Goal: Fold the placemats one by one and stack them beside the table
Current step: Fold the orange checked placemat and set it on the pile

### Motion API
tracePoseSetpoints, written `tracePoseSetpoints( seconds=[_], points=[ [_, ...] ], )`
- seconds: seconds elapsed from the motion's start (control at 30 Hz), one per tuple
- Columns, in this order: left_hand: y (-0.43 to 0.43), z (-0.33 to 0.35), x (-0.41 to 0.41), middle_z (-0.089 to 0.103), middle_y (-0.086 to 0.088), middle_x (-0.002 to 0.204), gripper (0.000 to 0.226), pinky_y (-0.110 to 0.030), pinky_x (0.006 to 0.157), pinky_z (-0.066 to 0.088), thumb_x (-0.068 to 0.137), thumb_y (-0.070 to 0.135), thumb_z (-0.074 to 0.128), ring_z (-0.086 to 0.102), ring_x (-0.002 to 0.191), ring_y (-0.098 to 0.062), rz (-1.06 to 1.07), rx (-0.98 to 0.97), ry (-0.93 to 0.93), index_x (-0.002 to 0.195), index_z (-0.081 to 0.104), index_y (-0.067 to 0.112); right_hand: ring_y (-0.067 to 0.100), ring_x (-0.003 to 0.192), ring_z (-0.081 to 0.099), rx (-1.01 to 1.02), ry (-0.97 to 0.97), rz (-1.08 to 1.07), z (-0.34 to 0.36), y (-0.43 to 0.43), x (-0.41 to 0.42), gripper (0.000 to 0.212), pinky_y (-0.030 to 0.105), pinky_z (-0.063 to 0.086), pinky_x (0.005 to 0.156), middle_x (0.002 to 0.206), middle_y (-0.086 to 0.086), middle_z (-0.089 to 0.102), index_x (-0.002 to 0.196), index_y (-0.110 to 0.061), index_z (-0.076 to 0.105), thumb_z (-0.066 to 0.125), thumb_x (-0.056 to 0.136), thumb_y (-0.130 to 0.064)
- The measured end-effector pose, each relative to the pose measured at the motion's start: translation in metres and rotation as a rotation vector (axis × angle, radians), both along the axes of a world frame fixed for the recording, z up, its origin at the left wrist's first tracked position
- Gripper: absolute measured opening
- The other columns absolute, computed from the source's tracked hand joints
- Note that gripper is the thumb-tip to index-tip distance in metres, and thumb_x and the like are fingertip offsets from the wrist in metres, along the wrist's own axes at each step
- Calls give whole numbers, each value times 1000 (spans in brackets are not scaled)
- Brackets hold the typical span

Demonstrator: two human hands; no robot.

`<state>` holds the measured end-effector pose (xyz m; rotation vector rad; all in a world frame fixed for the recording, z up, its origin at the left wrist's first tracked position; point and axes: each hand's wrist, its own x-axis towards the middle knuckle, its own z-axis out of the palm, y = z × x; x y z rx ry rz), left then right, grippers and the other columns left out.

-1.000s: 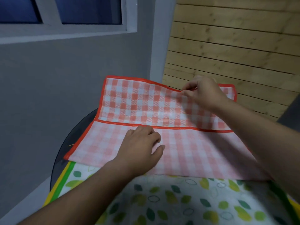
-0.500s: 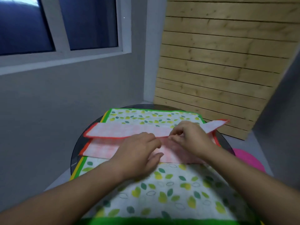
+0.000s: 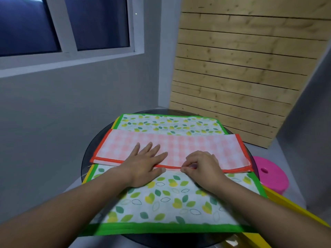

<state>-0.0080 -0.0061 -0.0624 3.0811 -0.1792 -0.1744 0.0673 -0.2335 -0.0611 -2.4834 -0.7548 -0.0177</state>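
A red-checked placemat (image 3: 197,145) with an orange border lies folded into a long strip across the round table. Under it is a white placemat with green and yellow leaves and a green border (image 3: 161,203). A yellow-edged mat (image 3: 90,173) peeks out beneath that one at the left. My left hand (image 3: 145,163) rests flat, fingers spread, on the checked strip near its front edge. My right hand (image 3: 202,167) pinches the strip's orange front edge between thumb and fingers.
The dark round glass table (image 3: 89,158) stands in a corner, with a grey wall and window to the left and a wooden slat panel (image 3: 241,68) behind. A pink stool (image 3: 270,174) sits at the right, and a yellow edge (image 3: 295,210) runs along the lower right.
The far half of the checked placemat has been brought over toward me and laid flat, making a strip. My left hand has spread flat on it. The camera has lifted and pulled back.
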Motion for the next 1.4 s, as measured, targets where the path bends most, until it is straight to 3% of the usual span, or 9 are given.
tracePoseSetpoints(
  seconds=[0.2, 0.43, 0.7, 0.77, 0.87, 0.93, 1.0, 1.17, 1.4],
  points=[
    [0, 0, 3, 0, 6, 167, 61, -47, 124, -2, 99, 64, 22, -5, 154, -18, 5, -41, 34, 156, 9, 45, 14, 133, 39, -75, -61, 54, 0, -8, 2, 42, 32, 27, 111, 136, -7, 55, 119, -32, 66, 65, 83, -54],
    [-2, 1, 0, 5, 5, 167, 58, -45, 123, 6, 100, 62, 21, 2, 154, -20, 9, -33, 14, 155, 15, 45, 3, 129, 39, 34, 67, 137, 2, -8, 6, 5, 41, 30, 113, 135, -10, 57, 88, -36, 73, 70, 85, -38],
    [-2, 6, -3, 18, 4, 165, 59, -42, 119, 16, 99, 64, 26, 15, 151, -23, -3, 8, -41, 153, 25, 44, -2, 124, 42, 109, 116, 156, -7, -12, 12, 3, 43, 30, 113, 127, -19, 59, 79, -35, 75, 75, 82, -35],
    [-4, 7, -6, 22, 3, 164, 58, -42, 118, 18, 99, 64, 26, 18, 150, -23, -11, 13, -51, 153, 27, 43, 0, 125, 43, 102, 117, 174, -6, -15, 13, 2, 39, 34, 111, 127, -20, 59, 79, -36, 76, 76, 81, -35],
    [-7, 8, -8, 27, 3, 162, 57, -42, 116, 23, 99, 64, 26, 23, 147, -23, -25, 26, -66, 152, 29, 42, 1, 126, 43, 91, 158, 202, -3, -20, 13, 3, 16, 41, 97, 127, -18, 60, 78, -36, 78, 80, 78, -34],
    [-7, 9, -9, 29, 3, 161, 57, -41, 114, 25, 99, 64, 26, 26, 145, -22, -26, 34, -69, 151, 31, 42, 0, 125, 43, 80, 161, 207, -1, -21, 13, 4, 8, 40, 91, 126, -17, 60, 79, -36, 79, 81, 77, -34],
    [-7, 9, -10, 31, 4, 160, 57, -41, 113, 27, 98, 64, 27, 28, 143, -23, -23, 37, -71, 151, 33, 42, 1, 123, 44, 69, 134, 213, -1, -20, 13, 2, 11, 41, 92, 125, -17, 61, 80, -35, 78, 80, 78, -34],
    [-7, 9, -10, 34, 4, 158, 58, -42, 110, 31, 97, 66, 29, 32, 139, -23, -26, 49, -80, 150, 34, 43, 6, 120, 47, -1, -4, 262, -3, -19, 10, 4, 34, 39, 105, 124, -15, 63, 84, -35, 74, 71, 86, -37],
    [-14, 16, -10, 47, 7, 138, 58, -41, 99, 37, 94, 71, 24, 42, 120, -21, 2, 33, -63, 137, 47, 39, 2, 121, 44, -61, -58, 336, -1, -22, 9, 10, 35, 39, 105, 126, -14, 61, 88, -28, 72, 63, 92, -31]
  ],
)
